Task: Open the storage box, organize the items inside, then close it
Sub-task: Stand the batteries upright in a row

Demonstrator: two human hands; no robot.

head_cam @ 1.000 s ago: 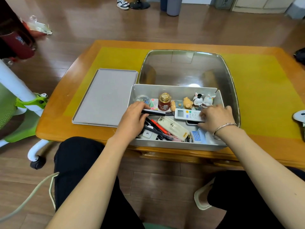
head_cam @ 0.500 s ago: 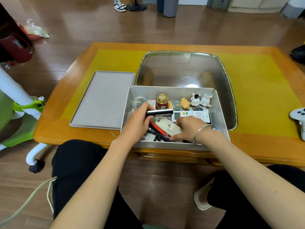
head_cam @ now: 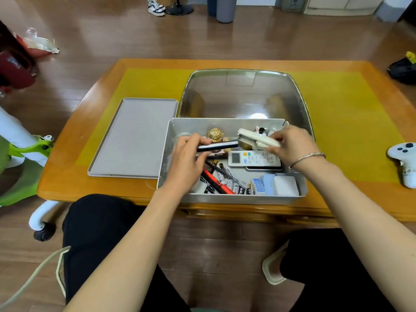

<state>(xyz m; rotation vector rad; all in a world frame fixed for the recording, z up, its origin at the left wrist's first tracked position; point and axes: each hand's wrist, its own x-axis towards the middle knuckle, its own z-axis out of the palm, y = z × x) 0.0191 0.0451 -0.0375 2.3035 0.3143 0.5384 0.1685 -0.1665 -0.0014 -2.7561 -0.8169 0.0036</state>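
Observation:
The open grey storage box (head_cam: 227, 198) stands at the table's near edge, its grey lid (head_cam: 135, 136) lying flat to its left. My left hand (head_cam: 186, 158) grips a slim black bar with a white stripe (head_cam: 218, 145) above the box's left half. Over the box's back right, my right hand (head_cam: 292, 145) holds a cream-white oblong device (head_cam: 254, 137) lifted clear of the contents. Inside lie a white remote (head_cam: 254, 158), red and black pens (head_cam: 216, 179), loose batteries, a gold-capped jar (head_cam: 215, 134) and small figurines partly hidden behind my hand.
A glass panel (head_cam: 243, 95) is set in the orange table behind the box, on a yellow mat (head_cam: 342, 122). A white game controller (head_cam: 405, 163) lies at the table's right edge. A green and white chair (head_cam: 24, 152) stands at left. My knees are under the near edge.
My right hand picked the cream-white device out of the box's middle and raised it toward the back right. My left hand lifted the black bar slightly higher.

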